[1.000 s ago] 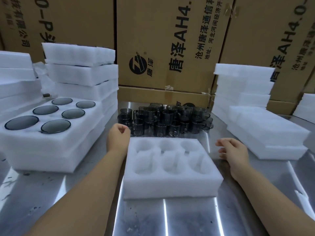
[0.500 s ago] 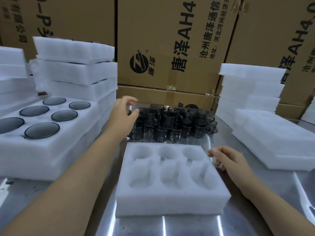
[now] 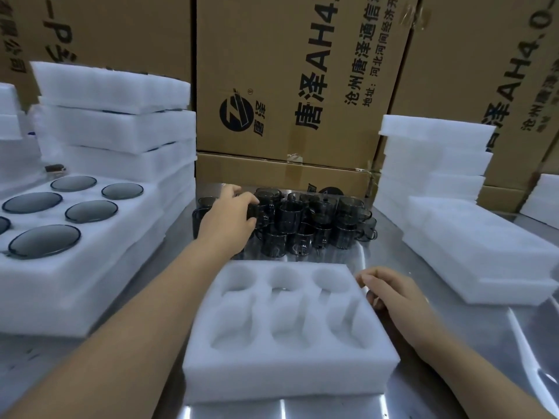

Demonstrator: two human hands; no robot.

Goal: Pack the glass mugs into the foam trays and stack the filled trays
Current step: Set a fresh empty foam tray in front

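Dark glass mugs [image 3: 292,214], clustered beyond an empty foam tray [image 3: 287,376], are being touched by the loosely spread left hand [image 3: 225,222].

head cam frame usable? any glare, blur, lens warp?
Head view: glare streaks on the steel table near the bottom edge; left hand and mugs slightly soft, mugs dark and hard to separate; cartons lean outward from wide-angle distortion; white tray evenly lit, pockets readable.

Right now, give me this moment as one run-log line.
left hand: open over glass mugs | right hand: beside foam tray, right edge | pockets: all empty
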